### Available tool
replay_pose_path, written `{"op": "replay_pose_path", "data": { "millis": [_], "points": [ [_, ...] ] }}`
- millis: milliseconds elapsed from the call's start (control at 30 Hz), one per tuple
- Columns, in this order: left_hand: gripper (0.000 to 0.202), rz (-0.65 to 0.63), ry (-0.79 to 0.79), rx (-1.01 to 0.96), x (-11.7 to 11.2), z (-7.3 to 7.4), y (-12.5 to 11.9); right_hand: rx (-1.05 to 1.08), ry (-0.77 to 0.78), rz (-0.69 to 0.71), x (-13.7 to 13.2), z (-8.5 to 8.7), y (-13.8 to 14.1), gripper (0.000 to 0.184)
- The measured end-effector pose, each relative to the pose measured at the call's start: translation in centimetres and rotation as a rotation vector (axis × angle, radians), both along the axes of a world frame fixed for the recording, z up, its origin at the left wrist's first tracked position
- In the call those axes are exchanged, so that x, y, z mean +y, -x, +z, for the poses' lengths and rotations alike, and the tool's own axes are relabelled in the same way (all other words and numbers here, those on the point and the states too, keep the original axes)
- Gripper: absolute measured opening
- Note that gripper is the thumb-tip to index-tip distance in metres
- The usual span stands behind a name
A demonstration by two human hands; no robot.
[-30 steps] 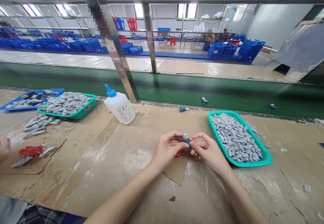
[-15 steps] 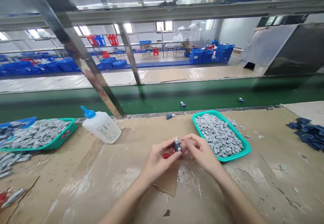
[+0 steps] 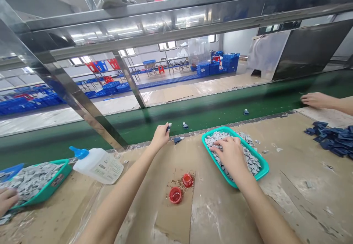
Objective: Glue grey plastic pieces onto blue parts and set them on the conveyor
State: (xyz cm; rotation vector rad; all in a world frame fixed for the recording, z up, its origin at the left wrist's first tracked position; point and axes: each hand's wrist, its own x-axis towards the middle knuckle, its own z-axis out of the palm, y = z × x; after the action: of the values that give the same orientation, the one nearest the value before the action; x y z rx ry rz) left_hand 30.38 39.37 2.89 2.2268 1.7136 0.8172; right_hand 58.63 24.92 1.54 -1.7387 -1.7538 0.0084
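Note:
My left hand (image 3: 160, 136) reaches to the near edge of the green conveyor belt, closed on a small dark-blue plastic part with a light-grey piece on it (image 3: 168, 127). My right hand (image 3: 231, 152) is over the teal basket (image 3: 263, 171), its fingertips at the small grey plastic pieces (image 3: 249, 159) inside. Its thumb and fingers are apart, and nothing shows between them. Between my forearms, two small red cups (image 3: 175, 195) stand on a cardboard scrap (image 3: 172, 225). A similar blue-and-grey part (image 3: 185, 125) is on the belt, and another (image 3: 178, 140) lies by the table edge.
A white squeeze bottle with a blue cap (image 3: 100, 166) leans at left. Beyond it, another person's hand (image 3: 7, 200) is at a second teal basket (image 3: 45, 192). At right, another hand (image 3: 317, 100) reaches over the green belt (image 3: 220, 111), near a dark-blue parts pile (image 3: 333, 139).
My hands have separated. The left carried the blue-and-grey part forward to the belt; the right moved to the basket. The red cups are now uncovered, and other people's hands have appeared at both sides.

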Motion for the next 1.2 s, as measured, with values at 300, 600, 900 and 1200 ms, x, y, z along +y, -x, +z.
{"op": "replay_pose_path", "data": {
  "millis": [300, 600, 900, 1200],
  "points": [
    [0.032, 0.089, 0.077, 0.157, 5.2, -2.5, -1.2, -0.015, -0.007, -0.01, -0.8, 0.4, -0.2, 0.012],
    [0.029, 0.242, 0.24, -0.02, 6.3, -2.7, -5.5, 0.324, -0.137, -0.014, -2.3, 1.5, -0.9, 0.019],
    [0.027, 0.19, 0.252, -0.718, -0.2, -2.0, -3.0, 0.581, 0.149, 0.402, -5.6, 1.2, 4.6, 0.017],
    [0.041, 0.163, 0.2, -1.307, -12.6, -1.0, 0.7, 1.079, 0.619, 0.403, -4.8, -2.2, 6.2, 0.037]
  ]
}}
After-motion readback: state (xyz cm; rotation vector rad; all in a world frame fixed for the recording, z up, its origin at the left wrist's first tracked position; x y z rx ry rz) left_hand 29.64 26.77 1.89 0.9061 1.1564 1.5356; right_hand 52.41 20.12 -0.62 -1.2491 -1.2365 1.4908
